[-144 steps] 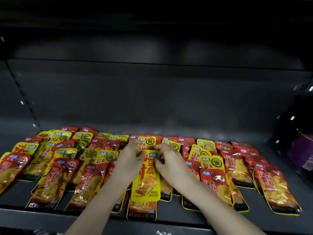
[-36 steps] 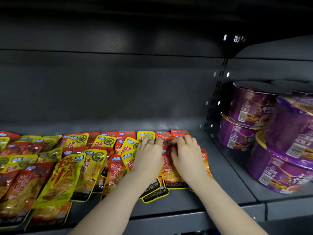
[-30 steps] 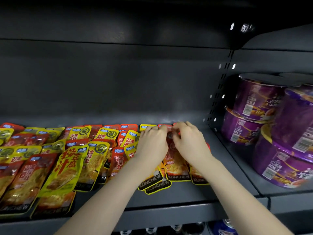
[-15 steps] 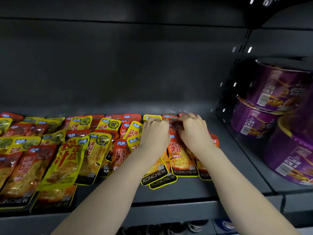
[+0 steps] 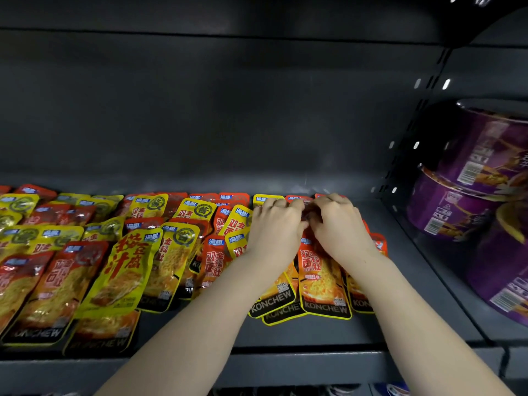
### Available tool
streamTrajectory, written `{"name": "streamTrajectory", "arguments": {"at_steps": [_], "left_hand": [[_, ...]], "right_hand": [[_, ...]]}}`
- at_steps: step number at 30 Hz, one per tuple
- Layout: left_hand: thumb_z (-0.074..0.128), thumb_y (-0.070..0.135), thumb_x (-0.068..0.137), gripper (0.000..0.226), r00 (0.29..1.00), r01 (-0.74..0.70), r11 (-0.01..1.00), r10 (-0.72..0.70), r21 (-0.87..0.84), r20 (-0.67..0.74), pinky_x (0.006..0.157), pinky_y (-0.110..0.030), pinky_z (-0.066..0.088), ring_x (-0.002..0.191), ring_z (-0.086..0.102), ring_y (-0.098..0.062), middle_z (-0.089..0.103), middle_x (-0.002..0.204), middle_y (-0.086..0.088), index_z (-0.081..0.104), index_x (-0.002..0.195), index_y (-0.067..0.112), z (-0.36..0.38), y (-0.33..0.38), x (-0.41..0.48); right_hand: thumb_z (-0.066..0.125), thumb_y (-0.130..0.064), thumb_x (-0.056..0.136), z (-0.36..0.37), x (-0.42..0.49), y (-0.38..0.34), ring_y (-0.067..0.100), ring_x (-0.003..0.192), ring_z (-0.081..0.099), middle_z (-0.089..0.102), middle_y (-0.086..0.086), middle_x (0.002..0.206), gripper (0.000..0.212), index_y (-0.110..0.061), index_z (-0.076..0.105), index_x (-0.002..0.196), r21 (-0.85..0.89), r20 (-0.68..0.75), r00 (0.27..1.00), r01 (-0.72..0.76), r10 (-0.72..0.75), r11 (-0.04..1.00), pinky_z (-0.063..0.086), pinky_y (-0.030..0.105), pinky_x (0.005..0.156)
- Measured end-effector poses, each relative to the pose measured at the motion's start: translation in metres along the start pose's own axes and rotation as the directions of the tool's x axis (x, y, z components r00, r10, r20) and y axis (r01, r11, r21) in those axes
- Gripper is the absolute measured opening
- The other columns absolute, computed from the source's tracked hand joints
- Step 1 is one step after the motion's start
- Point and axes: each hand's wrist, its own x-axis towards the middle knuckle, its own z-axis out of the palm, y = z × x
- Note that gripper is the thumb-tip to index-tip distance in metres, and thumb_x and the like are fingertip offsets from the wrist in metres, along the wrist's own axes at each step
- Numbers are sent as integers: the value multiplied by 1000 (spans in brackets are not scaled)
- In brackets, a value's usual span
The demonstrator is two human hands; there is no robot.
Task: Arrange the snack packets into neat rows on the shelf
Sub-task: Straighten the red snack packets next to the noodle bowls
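Several red and yellow snack packets lie overlapping across a dark grey shelf (image 5: 314, 335). A large yellow packet (image 5: 123, 270) lies at an angle on the left group. An orange-red packet (image 5: 321, 278) lies lengthwise under my wrists, its black end toward the shelf front. My left hand (image 5: 274, 224) and my right hand (image 5: 337, 221) sit side by side on the rightmost packets near the back. Their fingers are curled and pinch the top edge of a red packet (image 5: 308, 214) between them. The hands hide most of that packet.
Purple instant-noodle bowls (image 5: 468, 181) are stacked on the neighbouring shelf bay at the right, past a slotted upright (image 5: 414, 144). The back panel (image 5: 228, 124) rises right behind the packets. A bare strip of shelf runs between the rightmost packets and the upright.
The view has swung right from the middle of the shelf to its right end. My hands left the large yellow packet and now work at the back of the rightmost packets, barely shifting lately.
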Motion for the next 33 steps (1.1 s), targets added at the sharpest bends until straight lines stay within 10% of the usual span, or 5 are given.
{"name": "streamTrajectory", "arguments": {"at_steps": [19,33], "left_hand": [[55,29,92,20,994,34,999,-32,15,-106,86,-39,43,108,54,-27,62,109,-3,58,110,21,-39,-16,-5],[55,30,92,28,995,89,994,-85,-65,57,91,-38,44,115,50,-23,61,115,-3,57,119,21,-51,-87,-23]], "right_hand": [[52,-13,84,-10,-6,-6,34,102,56,61,8,106,26,-15,63,107,93,-145,989,43,-29,995,44,43,83],[55,-25,89,-8,-2,-74,26,98,61,68,6,99,19,-16,65,104,194,62,975,196,-211,961,49,37,82]]}}
